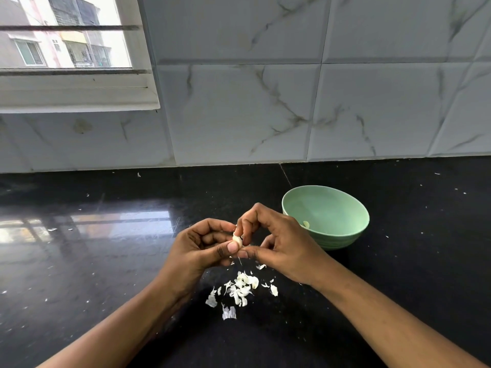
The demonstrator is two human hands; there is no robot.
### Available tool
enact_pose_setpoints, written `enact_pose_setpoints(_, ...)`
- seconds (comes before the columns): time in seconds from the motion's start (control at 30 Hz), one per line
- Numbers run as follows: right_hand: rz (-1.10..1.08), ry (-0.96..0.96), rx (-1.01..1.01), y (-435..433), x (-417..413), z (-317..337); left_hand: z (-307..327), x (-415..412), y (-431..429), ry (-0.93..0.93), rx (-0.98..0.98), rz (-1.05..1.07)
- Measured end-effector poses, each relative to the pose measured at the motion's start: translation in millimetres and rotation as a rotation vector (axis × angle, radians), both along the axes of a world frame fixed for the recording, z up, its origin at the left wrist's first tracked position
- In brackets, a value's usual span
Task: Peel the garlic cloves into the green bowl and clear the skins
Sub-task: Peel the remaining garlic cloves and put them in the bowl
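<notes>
The wall (292,102) behind was the largest surface: glossy white tiles with grey marble veining, large rectangles with bevelled edges. Below it ran one black countertop (106,261), polished stone that mirrored the single white-framed window (66,49) at upper left. The counter met the wall in a straight line. Broad open stretches lay to the left of the hands and to the right of the bowl, dotted only with tiny white flecks.

One green bowl (342,239) stood on the counter just behind and right of the right hand. It was round, smooth inside and ribbed with shallow rings around its outer wall. Its rim was clear of the wall tiles.

Two bare hands met above the counter in front of the bowl. The left hand (196,248) had its fingers curled and its thumb pressed up, pinching a garlic clove (237,239). The right hand (281,243) arched over it, with its forefinger and thumb nipped onto the same clove.

Beneath the hands lay a loose heap of skins (241,288), papery, white and curled, too many to count, with a few larger flakes at its near edge.

Two cloves showed: the pale, partly husked one held between the hands, and one peeled clove (306,224), smooth and yellowish, lying low inside the bowl.
</notes>
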State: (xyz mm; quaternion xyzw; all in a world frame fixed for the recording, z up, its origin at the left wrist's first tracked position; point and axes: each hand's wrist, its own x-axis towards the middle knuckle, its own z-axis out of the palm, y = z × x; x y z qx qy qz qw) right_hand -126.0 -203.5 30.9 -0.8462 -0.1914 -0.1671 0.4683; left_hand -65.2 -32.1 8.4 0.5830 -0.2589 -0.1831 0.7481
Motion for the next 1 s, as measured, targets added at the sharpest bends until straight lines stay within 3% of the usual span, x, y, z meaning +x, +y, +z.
enact_pose_setpoints(0.7, -0.049, -0.082, 0.074, 4.5, -1.2, -5.0, 0.0, -1.5, -1.3, 0.024, -0.007, 0.065)
enact_pose_setpoints(1.0, -0.040, -0.051, 0.010, 2.9, -0.5, -5.3, -1.7, 0.1, -2.0, 0.049, -0.008, 0.062)
